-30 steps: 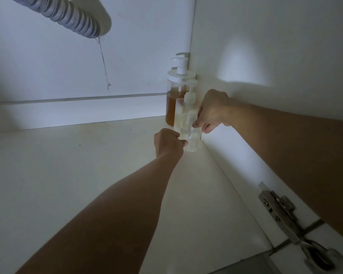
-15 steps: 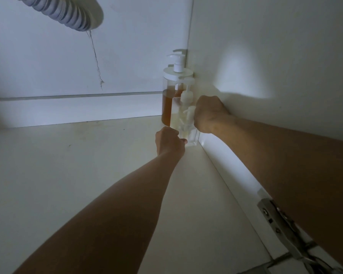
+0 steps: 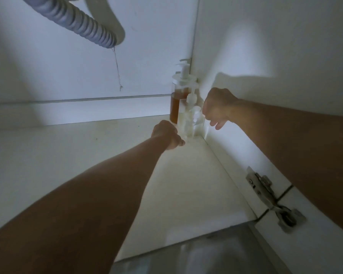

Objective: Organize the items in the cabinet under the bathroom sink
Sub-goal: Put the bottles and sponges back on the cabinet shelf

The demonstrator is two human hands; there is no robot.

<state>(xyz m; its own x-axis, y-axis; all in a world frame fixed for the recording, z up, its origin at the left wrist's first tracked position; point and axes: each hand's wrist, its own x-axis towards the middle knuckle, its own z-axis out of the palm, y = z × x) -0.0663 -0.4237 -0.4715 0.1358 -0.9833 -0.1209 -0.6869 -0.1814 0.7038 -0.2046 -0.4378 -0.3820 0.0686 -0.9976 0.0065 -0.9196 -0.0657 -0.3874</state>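
An amber pump bottle stands in the back right corner of the cabinet. In front of it stand a clear pump bottle and a smaller clear pump bottle, close together against the right wall. My left hand is curled at the lower left of the clear pump bottle and touches it. My right hand sits at the right of the smaller bottle, against its pump head, with two fingers hanging loosely down. The fingertips of both hands are hidden.
A grey corrugated drain hose hangs from the top left. The pale cabinet floor stretches left of my arms. A metal door hinge is fixed low on the right wall, near the front edge.
The clear bottles have slid back into the corner beside the amber bottle. My right hand went from a tight fist on the pump to a looser curl with fingers hanging down.
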